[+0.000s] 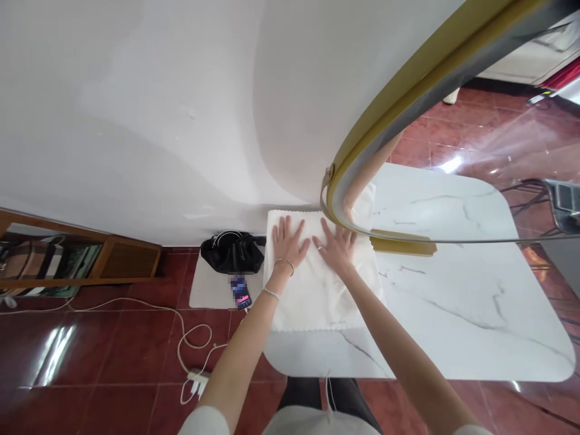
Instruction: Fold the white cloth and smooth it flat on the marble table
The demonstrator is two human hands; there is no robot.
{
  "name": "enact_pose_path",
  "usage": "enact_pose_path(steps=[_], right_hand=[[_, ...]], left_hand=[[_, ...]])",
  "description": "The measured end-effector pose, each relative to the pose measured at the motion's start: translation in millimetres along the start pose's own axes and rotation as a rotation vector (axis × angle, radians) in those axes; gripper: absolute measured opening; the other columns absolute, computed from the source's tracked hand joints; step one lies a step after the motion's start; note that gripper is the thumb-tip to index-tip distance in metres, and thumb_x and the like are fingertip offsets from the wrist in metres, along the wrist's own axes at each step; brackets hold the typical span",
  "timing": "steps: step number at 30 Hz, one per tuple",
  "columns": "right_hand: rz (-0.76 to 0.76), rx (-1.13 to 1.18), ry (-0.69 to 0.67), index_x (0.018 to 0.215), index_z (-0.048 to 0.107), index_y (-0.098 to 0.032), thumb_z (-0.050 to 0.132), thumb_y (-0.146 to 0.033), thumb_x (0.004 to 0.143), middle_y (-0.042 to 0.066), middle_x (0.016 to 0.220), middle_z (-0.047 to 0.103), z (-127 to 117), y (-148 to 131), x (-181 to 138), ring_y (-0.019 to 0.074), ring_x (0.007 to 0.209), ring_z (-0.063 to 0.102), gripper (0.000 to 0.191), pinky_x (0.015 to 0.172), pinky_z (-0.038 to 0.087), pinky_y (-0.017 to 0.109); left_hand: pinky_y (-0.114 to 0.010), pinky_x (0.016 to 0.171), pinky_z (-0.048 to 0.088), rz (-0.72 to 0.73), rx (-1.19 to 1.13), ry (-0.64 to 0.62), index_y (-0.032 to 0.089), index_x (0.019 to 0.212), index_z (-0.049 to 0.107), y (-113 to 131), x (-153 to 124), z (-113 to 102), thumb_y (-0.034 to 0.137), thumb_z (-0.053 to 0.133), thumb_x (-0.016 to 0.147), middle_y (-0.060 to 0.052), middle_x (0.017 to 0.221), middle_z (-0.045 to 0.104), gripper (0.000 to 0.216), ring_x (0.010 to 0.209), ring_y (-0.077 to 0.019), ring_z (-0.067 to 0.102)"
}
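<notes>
A white cloth (312, 296) with a scalloped edge lies spread over the left end of a white marble-patterned table (453, 326). My left hand (286, 244) rests flat on the cloth's upper left part, fingers spread, with bracelets at the wrist. To its right, my right hand (336, 248) also presses flat on the cloth, fingers apart and a ring on one finger. Neither hand holds anything. Small wrinkles show in the cloth near my right forearm.
A gold-framed mirror (353, 139) on a gold base (403, 244) stands close to my right hand. Left of the table are a black bag (232, 252), a phone (241, 293) and a power strip (198, 379) with white cables. A wooden shelf (131, 258) stands further left.
</notes>
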State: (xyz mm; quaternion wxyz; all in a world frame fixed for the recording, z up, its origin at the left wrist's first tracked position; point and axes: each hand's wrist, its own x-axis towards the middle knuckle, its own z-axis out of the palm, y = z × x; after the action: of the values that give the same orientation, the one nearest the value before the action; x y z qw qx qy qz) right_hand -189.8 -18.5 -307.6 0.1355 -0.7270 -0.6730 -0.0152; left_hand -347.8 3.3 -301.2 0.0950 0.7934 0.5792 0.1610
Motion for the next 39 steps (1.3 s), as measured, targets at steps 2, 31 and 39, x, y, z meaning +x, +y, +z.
enact_pose_path(steps=[2, 31, 39], right_hand=[[0.038, 0.010, -0.035, 0.146, 0.036, -0.027, 0.040, -0.052, 0.094, 0.017, 0.146, 0.039, 1.1, -9.2, 11.5, 0.0432, 0.131, 0.032, 0.058, 0.100, 0.020, 0.069], [-0.128, 0.078, -0.112, 0.149, 0.029, -0.030, 0.037, -0.046, 0.095, 0.010, 0.158, 0.017, -10.3, -32.9, -53.3, 0.0342, 0.145, 0.011, 0.057, 0.109, -0.001, 0.069], [-0.458, 0.148, -0.279, 0.152, 0.019, -0.028, 0.042, -0.045, 0.094, 0.011, 0.158, 0.019, -62.0, -6.7, -213.0, 0.0327, 0.145, 0.015, 0.064, 0.112, 0.008, 0.064]], left_hand=[[-0.063, 0.114, 0.006, 0.088, 0.003, -0.045, 0.031, 0.146, 0.034, 2.0, 13.7, 1.5, 0.032, 0.045, 0.092, -0.005, 0.161, 0.013, 0.055, 0.147, -0.0338, 0.005], [-0.062, 0.115, 0.006, -0.017, 0.009, -0.060, 0.031, 0.146, 0.035, -6.9, -49.3, -15.2, 0.036, 0.046, 0.092, -0.006, 0.160, 0.014, 0.055, 0.147, -0.0317, 0.010], [-0.058, 0.114, 0.020, -0.046, 0.081, -0.101, 0.031, 0.148, 0.031, 22.2, -239.7, -41.1, 0.031, 0.046, 0.093, -0.009, 0.160, 0.015, 0.057, 0.146, -0.0328, 0.013]])
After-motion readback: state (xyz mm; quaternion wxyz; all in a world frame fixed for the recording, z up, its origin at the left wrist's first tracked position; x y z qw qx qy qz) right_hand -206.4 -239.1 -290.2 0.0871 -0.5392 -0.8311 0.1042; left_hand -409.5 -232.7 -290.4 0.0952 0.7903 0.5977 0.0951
